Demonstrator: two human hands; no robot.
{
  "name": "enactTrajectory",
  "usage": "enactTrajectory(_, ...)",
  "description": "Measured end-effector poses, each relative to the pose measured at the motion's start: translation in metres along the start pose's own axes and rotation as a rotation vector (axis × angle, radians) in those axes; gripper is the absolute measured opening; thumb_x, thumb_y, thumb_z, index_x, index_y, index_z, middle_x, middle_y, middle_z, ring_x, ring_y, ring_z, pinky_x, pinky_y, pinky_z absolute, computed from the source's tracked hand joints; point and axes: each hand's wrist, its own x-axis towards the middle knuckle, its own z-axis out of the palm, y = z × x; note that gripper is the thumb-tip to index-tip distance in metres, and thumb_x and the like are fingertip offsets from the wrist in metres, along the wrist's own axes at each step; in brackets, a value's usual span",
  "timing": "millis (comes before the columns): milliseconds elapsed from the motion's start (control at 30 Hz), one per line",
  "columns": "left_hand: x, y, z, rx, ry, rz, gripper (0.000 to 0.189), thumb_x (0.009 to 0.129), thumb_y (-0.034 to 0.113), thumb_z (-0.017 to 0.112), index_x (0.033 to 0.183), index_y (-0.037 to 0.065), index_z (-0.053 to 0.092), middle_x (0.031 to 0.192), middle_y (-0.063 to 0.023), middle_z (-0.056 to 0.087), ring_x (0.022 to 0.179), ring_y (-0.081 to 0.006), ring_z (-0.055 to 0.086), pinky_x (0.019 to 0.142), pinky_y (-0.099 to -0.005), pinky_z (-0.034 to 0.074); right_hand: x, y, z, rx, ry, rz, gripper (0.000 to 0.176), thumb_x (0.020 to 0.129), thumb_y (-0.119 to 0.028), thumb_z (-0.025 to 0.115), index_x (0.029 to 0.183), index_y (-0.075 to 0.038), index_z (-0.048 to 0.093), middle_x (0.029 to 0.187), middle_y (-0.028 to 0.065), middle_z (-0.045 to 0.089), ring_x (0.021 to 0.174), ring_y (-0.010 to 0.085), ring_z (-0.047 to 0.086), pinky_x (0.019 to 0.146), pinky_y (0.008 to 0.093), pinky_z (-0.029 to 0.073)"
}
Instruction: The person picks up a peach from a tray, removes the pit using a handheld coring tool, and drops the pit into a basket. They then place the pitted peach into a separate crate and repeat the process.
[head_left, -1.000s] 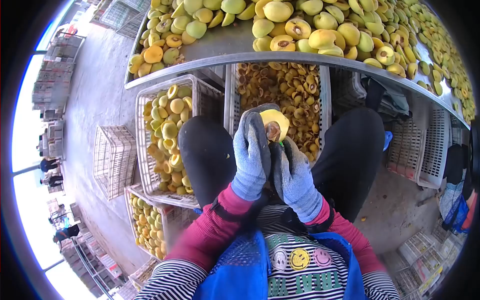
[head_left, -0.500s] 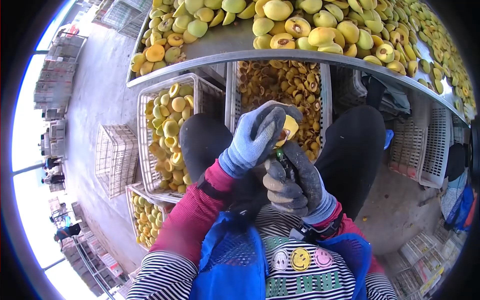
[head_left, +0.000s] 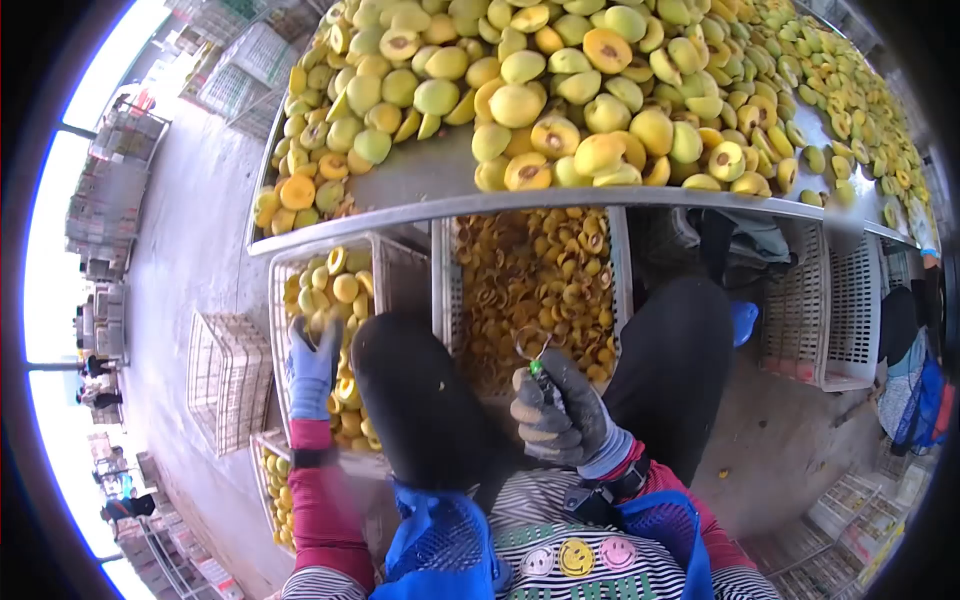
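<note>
My left hand (head_left: 312,372) is over the side crate (head_left: 284,350) of yellow stone-fruit halves, fingers apart and a little blurred. Pale fruit halves (head_left: 345,288) lie just beyond its fingertips. In front of my lap, my right hand (head_left: 565,415) is closed around a pitting tool (head_left: 540,371) with a green handle part and a thin curved metal loop at its tip. The loop points up, in front of a crate (head_left: 620,270) between my knees. Brownish fruit scraps and small pieces (head_left: 530,285) fill that crate.
A metal-edged table (head_left: 420,183) bears a heap of halved and whole-looking yellow-green fruit (head_left: 600,110). An off-white crate (head_left: 230,375) stands on the floor at left, and stacked crates (head_left: 822,300) sit at right. A person's arm shows at the far right edge.
My left hand has moved from the middle, where it held a fruit half against the tool, to the left crate and opened. My right hand keeps the tool. The view has tilted up.
</note>
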Motion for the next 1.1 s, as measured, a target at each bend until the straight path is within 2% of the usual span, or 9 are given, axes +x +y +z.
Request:
enactTrajectory(33, 0.005, 0.002, -0.003, 0.345, -0.008, 0.009, 0.071, 0.079, 0.030, 0.070, 0.133, -0.001, 0.035, 0.120, -0.0211, 0.051, 0.102, -0.0303, 0.055, 0.088, -0.0388, 0.044, 0.003, -0.006, -0.002, -0.036, 0.035, 0.011, 0.048, 0.095, -0.050, 0.035, 0.093, -0.006, 0.054, 0.058, -0.0008, 0.040, 0.037, 0.0056, 0.032, 0.029, 0.0187, 0.028)
enactTrajectory(100, 0.013, 0.047, 0.019, 0.144, 0.122, 0.353, 0.072, 0.078, 0.028, 0.071, 0.134, 0.001, 0.036, 0.119, -0.0225, 0.050, 0.106, -0.0333, 0.053, 0.088, -0.0409, 0.044, 0.004, -0.003, -0.001, -0.061, 0.086, 0.007, 0.047, 0.095, -0.050, 0.036, 0.087, -0.007, 0.054, 0.056, -0.0016, 0.038, 0.038, 0.0061, 0.032, 0.029, 0.0194, 0.027)
enactTrajectory(233, 0.035, 0.206, 0.074, 0.006, -0.169, 0.579, 0.060, 0.077, 0.030, 0.068, 0.130, 0.014, 0.045, 0.115, -0.0173, 0.052, 0.101, -0.0328, 0.056, 0.081, -0.0407, 0.047, 0.009, -0.004, 0.016, -0.489, 0.482, -0.057, 0.044, 0.093, -0.052, 0.042, 0.082, -0.011, 0.052, 0.051, -0.0033, 0.040, 0.034, 0.0063, 0.034, 0.029, 0.0194, 0.026)
enactTrajectory(300, 0.063, 0.252, 0.114, 0.304, 0.031, 0.885, 0.058, 0.075, 0.030, 0.065, 0.129, 0.021, 0.047, 0.125, -0.0127, 0.048, 0.100, -0.0328, 0.057, 0.078, -0.0410, 0.050, 0.007, -0.005, -0.006, -0.315, 0.429, -0.060, 0.043, 0.091, -0.053, 0.045, 0.082, -0.012, 0.052, 0.050, -0.0049, 0.041, 0.034, 0.0057, 0.036, 0.029, 0.0195, 0.027)
enactTrajectory(367, 0.070, 0.292, 0.134, 0.587, -0.259, 0.832, 0.062, 0.073, 0.029, 0.066, 0.131, 0.023, 0.045, 0.133, -0.0144, 0.041, 0.105, -0.0338, 0.055, 0.079, -0.0404, 0.051, 0.003, -0.009, -0.013, -0.412, 0.468, -0.134, 0.042, 0.089, -0.053, 0.049, 0.083, -0.012, 0.053, 0.052, -0.0050, 0.044, 0.034, 0.0052, 0.037, 0.029, 0.0191, 0.027)
enactTrajectory(433, 0.091, 0.263, 0.180, 0.826, 0.000, 1.087, 0.070, 0.070, 0.031, 0.070, 0.133, 0.025, 0.041, 0.137, -0.0176, 0.034, 0.105, -0.0350, 0.055, 0.077, -0.0406, 0.052, 0.006, -0.014, -0.006, -0.476, 0.502, -0.130, 0.042, 0.089, -0.052, 0.049, 0.083, -0.011, 0.055, 0.053, -0.0047, 0.047, 0.035, 0.0060, 0.039, 0.030, 0.0199, 0.029)
enactTrajectory(833, 0.120, 0.277, 0.149, 0.731, -0.203, 0.850, 0.086, 0.058, 0.045, 0.080, 0.131, 0.022, 0.040, 0.123, -0.0136, 0.041, 0.089, -0.0286, 0.061, 0.070, -0.0394, 0.053, 0.002, -0.013, -0.024, -0.644, 0.609, -0.242, 0.047, 0.089, -0.055, 0.048, 0.081, -0.009, 0.056, 0.053, -0.0034, 0.046, 0.037, 0.0069, 0.039, 0.033, 0.0224, 0.027)
enactTrajectory(1000, 0.096, 0.224, 0.141, 0.646, -0.185, 0.739, 0.075, 0.064, 0.038, 0.075, 0.127, 0.016, 0.040, 0.114, -0.0132, 0.048, 0.090, -0.0305, 0.062, 0.073, -0.0418, 0.051, -0.018, -0.007, 0.000, -0.674, 0.652, -0.268, 0.048, 0.088, -0.056, 0.049, 0.082, -0.009, 0.057, 0.054, -0.0035, 0.047, 0.037, 0.0072, 0.040, 0.032, 0.0231, 0.027)
enactTrajectory(1100, 0.084, 0.204, 0.112, 0.104, -0.061, 0.649, 0.052, 0.072, 0.029, 0.070, 0.115, 0.008, 0.051, 0.107, -0.0166, 0.057, 0.089, -0.0306, 0.062, 0.074, -0.0398, 0.050, -0.021, -0.009, 0.015, -0.831, 0.750, -0.262, 0.049, 0.087, -0.057, 0.049, 0.083, -0.009, 0.059, 0.054, -0.0032, 0.048, 0.039, 0.0077, 0.041, 0.033, 0.0232, 0.027)
